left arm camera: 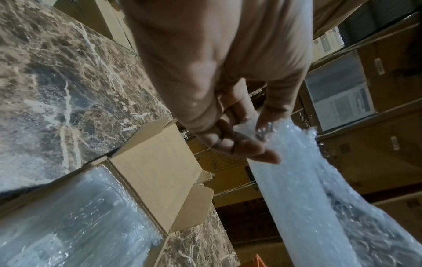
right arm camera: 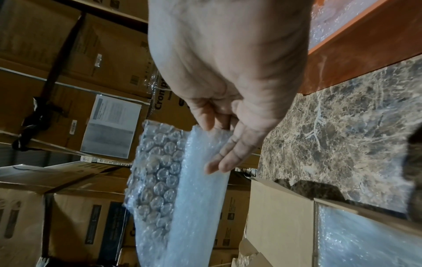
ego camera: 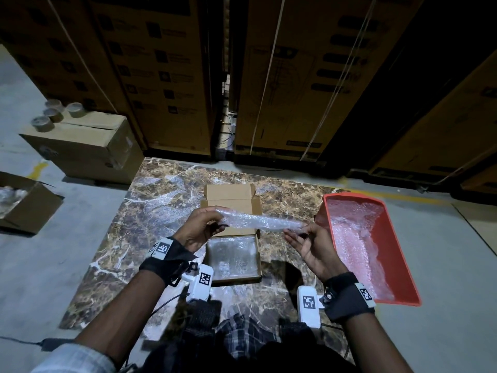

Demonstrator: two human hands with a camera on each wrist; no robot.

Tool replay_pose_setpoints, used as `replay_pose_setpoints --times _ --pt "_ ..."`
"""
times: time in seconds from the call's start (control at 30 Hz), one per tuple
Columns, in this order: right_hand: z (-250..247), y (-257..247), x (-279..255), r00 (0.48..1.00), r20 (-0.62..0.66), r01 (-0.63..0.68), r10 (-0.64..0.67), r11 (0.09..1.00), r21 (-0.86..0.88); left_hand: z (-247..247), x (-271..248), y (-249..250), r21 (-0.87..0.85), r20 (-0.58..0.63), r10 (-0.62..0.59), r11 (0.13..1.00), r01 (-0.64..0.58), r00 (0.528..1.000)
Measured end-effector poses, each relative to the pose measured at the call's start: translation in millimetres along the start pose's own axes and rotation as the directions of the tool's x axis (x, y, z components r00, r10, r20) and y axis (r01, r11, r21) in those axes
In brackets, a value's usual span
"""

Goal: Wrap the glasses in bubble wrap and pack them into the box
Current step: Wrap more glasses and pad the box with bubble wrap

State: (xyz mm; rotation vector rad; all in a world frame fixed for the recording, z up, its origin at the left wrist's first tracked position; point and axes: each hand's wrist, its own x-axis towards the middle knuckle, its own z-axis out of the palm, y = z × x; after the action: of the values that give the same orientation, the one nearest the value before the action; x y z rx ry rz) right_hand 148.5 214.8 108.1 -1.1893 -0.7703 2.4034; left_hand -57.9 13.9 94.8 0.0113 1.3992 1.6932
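Two hands hold one bundle of bubble wrap (ego camera: 259, 221) in the air, level, over the open box (ego camera: 233, 261). Left hand (ego camera: 200, 227): fingers and thumb curled round the bundle's left end. Right hand (ego camera: 309, 244): fingers nearly straight, tips meeting the bundle's right end from below; whether the thumb pinches it cannot be told. In the right wrist view a large-bubble layer shows beside a finer outer sheet; no glasses are visible through the wrap, so their presence inside is inferred.

Step in hand, as judged: the wrapping is finished or nearly so, and packing is about to begin. The box lies on the marble slab (ego camera: 161, 211), lid flap (ego camera: 228, 193) turned back on the far side, its floor already covered with wrap. The next move calls for lowering the bundle flat into the box, then closing the flap.

A red tray (ego camera: 403, 254) of spare wrap stands to the right, touching nothing held.

Writing: on a far carton (right arm camera: 164, 101) in the right wrist view, "Cromp…" reads in part; the paper labels and other print are illegible.
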Motion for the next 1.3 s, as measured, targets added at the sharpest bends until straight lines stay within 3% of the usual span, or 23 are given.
replay_pose_setpoints --times 0.13,0.3,0.43,0.57,0.67,0.73,0.87,1.0,1.3 --pt "-1 -4 -3 0.998 0.029 0.054 -0.053 0.997 -0.053 -3 -4 3 -0.032 0.102 0.008 0.999 -0.005 0.995" --pt "-1 -5 -9 0.991 0.109 0.096 -0.074 0.973 -0.208 -6 -8 3 0.141 0.239 -0.019 0.990 -0.015 0.971" --pt "-3 -5 -6 0.988 0.115 0.133 -0.101 0.940 -0.315 -3 -11 3 0.134 0.235 -0.039 0.991 0.008 0.971" --pt "-7 -4 2 0.992 0.078 0.117 -0.099 0.952 -0.281 -3 -10 4 0.093 0.215 -0.077 0.994 0.058 0.974" --pt "-9 -2 4 0.994 0.073 0.095 -0.078 0.957 -0.273 -4 -11 3 0.083 0.133 -0.146 0.987 0.136 0.980" --pt "-10 -2 4 0.994 0.083 0.092 -0.072 0.960 -0.266 -3 -15 3 0.120 0.163 -0.176 0.980 0.158 0.971" --pt "-8 -2 -1 0.993 0.103 0.087 -0.059 0.953 -0.292 2 -19 2 0.148 0.221 -0.182 0.977 0.151 0.958" --pt "-4 -2 -7 0.993 0.118 0.072 -0.032 0.931 -0.358 6 -19 1 0.242 0.151 -0.148 0.964 0.109 0.977" --pt "-2 -1 -8 0.999 0.050 0.036 -0.017 0.911 -0.411 10 -24 3 0.176 0.165 -0.133 0.979 0.103 0.977"
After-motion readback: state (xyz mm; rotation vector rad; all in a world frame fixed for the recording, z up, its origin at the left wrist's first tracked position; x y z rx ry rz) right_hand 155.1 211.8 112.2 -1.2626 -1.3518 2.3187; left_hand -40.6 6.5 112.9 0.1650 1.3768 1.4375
